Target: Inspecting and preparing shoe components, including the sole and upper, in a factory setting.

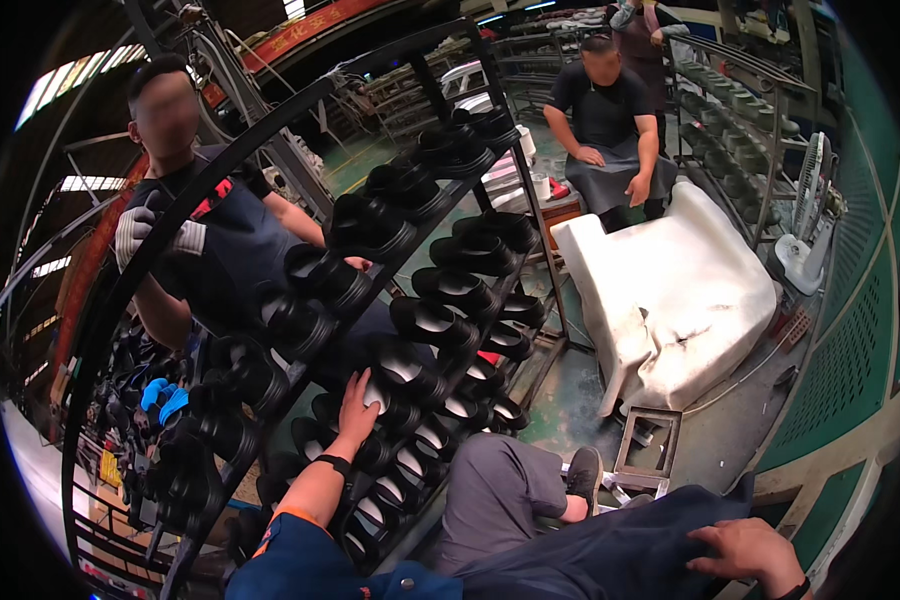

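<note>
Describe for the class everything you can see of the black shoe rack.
The rack has a dark, metal-looking frame, bowed by the lens, and runs diagonally across the picture before the person. Several tiers carry rows of black shoes, many showing pale insoles. The person's left hand reaches in among the lower shoes. A co-worker's gloved hand is at the outer bar; its grip is unclear. The rack's base is mostly hidden.

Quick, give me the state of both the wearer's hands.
Left hand: at a black shoe on the rack; whether it grips cannot be told.
Right hand: loosely open, by the navy apron.
</note>
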Demonstrator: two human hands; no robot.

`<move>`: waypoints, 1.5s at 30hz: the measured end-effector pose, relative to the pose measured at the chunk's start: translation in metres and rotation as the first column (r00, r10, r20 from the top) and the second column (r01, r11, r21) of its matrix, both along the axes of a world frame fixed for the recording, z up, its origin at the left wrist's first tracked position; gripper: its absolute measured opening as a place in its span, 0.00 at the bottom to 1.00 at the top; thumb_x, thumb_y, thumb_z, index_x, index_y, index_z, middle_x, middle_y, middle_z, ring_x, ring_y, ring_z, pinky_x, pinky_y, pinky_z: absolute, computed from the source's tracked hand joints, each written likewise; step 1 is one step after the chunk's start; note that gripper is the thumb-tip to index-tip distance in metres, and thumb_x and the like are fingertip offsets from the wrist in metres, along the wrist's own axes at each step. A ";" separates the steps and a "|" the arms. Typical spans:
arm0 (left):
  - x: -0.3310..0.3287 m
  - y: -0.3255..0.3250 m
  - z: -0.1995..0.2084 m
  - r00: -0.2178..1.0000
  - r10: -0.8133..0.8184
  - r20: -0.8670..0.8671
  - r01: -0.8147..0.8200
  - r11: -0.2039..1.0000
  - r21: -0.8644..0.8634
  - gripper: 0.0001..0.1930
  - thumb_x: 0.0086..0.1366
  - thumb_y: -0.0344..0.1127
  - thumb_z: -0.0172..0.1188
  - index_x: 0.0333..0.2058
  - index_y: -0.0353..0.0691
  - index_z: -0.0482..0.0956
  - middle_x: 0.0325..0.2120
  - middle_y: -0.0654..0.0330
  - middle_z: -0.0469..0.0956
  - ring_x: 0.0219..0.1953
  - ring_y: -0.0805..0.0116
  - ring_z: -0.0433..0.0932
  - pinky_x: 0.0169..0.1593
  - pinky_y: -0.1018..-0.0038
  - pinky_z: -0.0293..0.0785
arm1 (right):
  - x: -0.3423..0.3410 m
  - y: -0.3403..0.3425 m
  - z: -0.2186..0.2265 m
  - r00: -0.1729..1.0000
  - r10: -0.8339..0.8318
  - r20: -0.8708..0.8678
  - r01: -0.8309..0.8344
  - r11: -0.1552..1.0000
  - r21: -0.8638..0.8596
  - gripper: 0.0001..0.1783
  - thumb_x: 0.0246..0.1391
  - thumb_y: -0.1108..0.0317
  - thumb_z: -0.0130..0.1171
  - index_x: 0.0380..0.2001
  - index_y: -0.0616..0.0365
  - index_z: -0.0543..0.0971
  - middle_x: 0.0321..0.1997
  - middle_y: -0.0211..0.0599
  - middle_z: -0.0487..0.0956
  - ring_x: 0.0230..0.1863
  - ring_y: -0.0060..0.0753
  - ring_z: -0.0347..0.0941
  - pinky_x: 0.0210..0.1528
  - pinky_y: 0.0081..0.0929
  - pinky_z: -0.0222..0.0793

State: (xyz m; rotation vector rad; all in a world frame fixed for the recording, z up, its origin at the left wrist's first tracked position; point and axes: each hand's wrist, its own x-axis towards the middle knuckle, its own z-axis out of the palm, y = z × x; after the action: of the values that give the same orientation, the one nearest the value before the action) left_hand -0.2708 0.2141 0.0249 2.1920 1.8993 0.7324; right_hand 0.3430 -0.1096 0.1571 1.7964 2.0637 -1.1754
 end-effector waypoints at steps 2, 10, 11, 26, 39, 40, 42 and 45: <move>-0.001 0.000 -0.002 1.000 -0.002 -0.010 0.002 1.000 0.006 0.40 0.54 0.32 0.57 0.68 0.53 0.59 0.67 0.43 0.56 0.69 0.44 0.57 0.68 0.62 0.57 | 0.000 -0.001 0.001 1.000 -0.012 0.006 0.012 1.000 0.003 0.34 0.55 0.37 0.55 0.55 0.50 0.77 0.44 0.47 0.81 0.48 0.52 0.77 0.51 0.40 0.72; -0.004 -0.003 0.000 1.000 0.006 -0.014 -0.006 1.000 0.019 0.40 0.55 0.32 0.57 0.68 0.53 0.59 0.67 0.42 0.56 0.68 0.43 0.58 0.68 0.62 0.58 | 0.001 -0.002 -0.008 1.000 -0.001 -0.012 0.002 0.999 0.033 0.33 0.54 0.38 0.55 0.54 0.50 0.77 0.43 0.48 0.81 0.48 0.52 0.77 0.51 0.40 0.72; -0.004 -0.001 -0.002 1.000 0.013 -0.016 -0.012 1.000 0.028 0.39 0.55 0.33 0.57 0.68 0.55 0.60 0.67 0.43 0.57 0.67 0.43 0.59 0.67 0.62 0.60 | 0.001 -0.003 -0.009 1.000 0.002 -0.004 -0.001 0.999 0.039 0.33 0.54 0.38 0.56 0.54 0.50 0.77 0.43 0.48 0.81 0.48 0.51 0.77 0.51 0.40 0.72; -0.004 0.000 -0.003 0.999 0.014 -0.040 -0.012 0.998 0.060 0.39 0.54 0.34 0.59 0.67 0.58 0.61 0.66 0.43 0.58 0.65 0.42 0.63 0.64 0.60 0.65 | -0.007 0.001 0.006 0.996 -0.079 -0.042 0.080 0.997 0.015 0.28 0.52 0.55 0.63 0.53 0.57 0.75 0.45 0.54 0.80 0.48 0.57 0.75 0.50 0.45 0.71; -0.005 -0.003 -0.002 0.999 0.018 -0.046 -0.015 0.998 0.067 0.39 0.55 0.35 0.58 0.67 0.59 0.60 0.66 0.44 0.59 0.64 0.42 0.63 0.63 0.60 0.66 | -0.006 -0.002 0.003 0.997 -0.060 -0.050 0.063 0.997 0.052 0.27 0.52 0.55 0.63 0.53 0.56 0.75 0.44 0.53 0.80 0.47 0.56 0.76 0.49 0.45 0.72; -0.004 -0.002 -0.002 0.999 0.017 -0.047 -0.014 0.998 0.066 0.39 0.55 0.35 0.58 0.67 0.59 0.60 0.66 0.44 0.59 0.64 0.42 0.63 0.63 0.60 0.66 | -0.006 -0.002 0.003 0.997 -0.062 -0.051 0.064 0.997 0.050 0.27 0.52 0.55 0.63 0.53 0.56 0.75 0.44 0.53 0.80 0.47 0.56 0.76 0.49 0.45 0.72; -0.003 -0.001 -0.003 0.999 0.011 -0.046 -0.008 0.998 0.066 0.39 0.55 0.35 0.58 0.67 0.59 0.60 0.66 0.45 0.59 0.64 0.42 0.63 0.63 0.60 0.66 | -0.006 -0.001 0.002 0.997 -0.065 -0.045 0.068 0.996 0.058 0.27 0.52 0.55 0.63 0.53 0.56 0.76 0.44 0.53 0.80 0.47 0.56 0.76 0.49 0.45 0.72; -0.004 0.001 -0.004 0.998 0.012 -0.054 -0.009 0.998 0.063 0.39 0.55 0.35 0.59 0.67 0.60 0.60 0.66 0.45 0.59 0.64 0.42 0.63 0.63 0.59 0.66 | -0.005 -0.001 0.002 0.997 -0.067 -0.047 0.069 0.996 0.062 0.27 0.52 0.56 0.63 0.53 0.56 0.76 0.43 0.52 0.80 0.46 0.56 0.76 0.48 0.45 0.72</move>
State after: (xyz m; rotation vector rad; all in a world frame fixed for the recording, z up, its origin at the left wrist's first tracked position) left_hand -0.2746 0.2149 0.0211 2.2637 1.9403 0.7517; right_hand 0.3379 -0.1109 0.1588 1.9002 2.1024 -1.1905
